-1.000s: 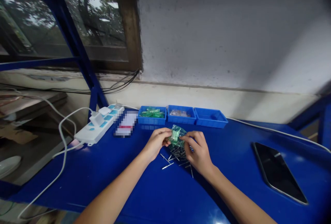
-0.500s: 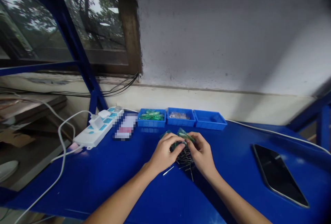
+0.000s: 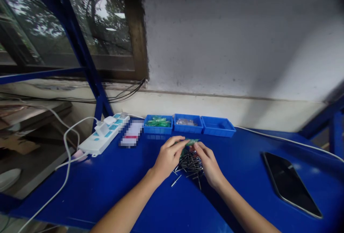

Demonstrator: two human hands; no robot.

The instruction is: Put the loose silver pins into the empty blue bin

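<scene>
Blue table [image 3: 107,186] under grey wall [image 3: 228,36]; hands [image 3: 188,156] over metal pins [image 3: 189,164]

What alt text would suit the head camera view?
Two bare hands, left hand and right hand, pinch a green bag above a pile of pins on a blue table, with three trays behind.

White power strip [image 3: 103,135] laid at table's [image 3: 107,186] left, three blue bins [image 3: 188,124] lined along the wall, dark phone [image 3: 291,184] placed at right.
</scene>
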